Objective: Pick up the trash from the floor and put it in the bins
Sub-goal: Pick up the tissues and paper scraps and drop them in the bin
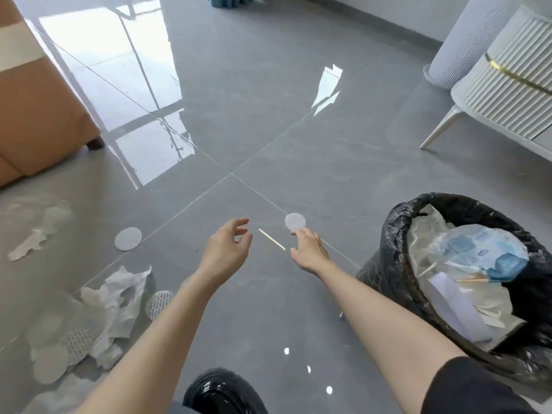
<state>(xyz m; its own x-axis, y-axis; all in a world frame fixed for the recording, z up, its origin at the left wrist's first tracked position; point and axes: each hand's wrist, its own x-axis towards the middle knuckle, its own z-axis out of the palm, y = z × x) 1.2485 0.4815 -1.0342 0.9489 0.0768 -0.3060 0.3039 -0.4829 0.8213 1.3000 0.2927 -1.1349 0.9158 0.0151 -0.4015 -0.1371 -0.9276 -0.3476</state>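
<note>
The black-lined bin (391, 243) stands part full at the right of the glossy floor (268, 138); crumpled wrappers (119, 297) lie heaped well apart at the left. A pick-up seems in hand: the left hand (228, 249) hovers loosely curled, empty, while the right hand (309, 249) reaches straight-fingered — empty too — to the edge of a round white pad (295, 221). Next, likely, a pinch under its thin rim, near a slim stick (271, 239).

Bright daylight — window glare on floor (143, 94), edges warped.
</note>
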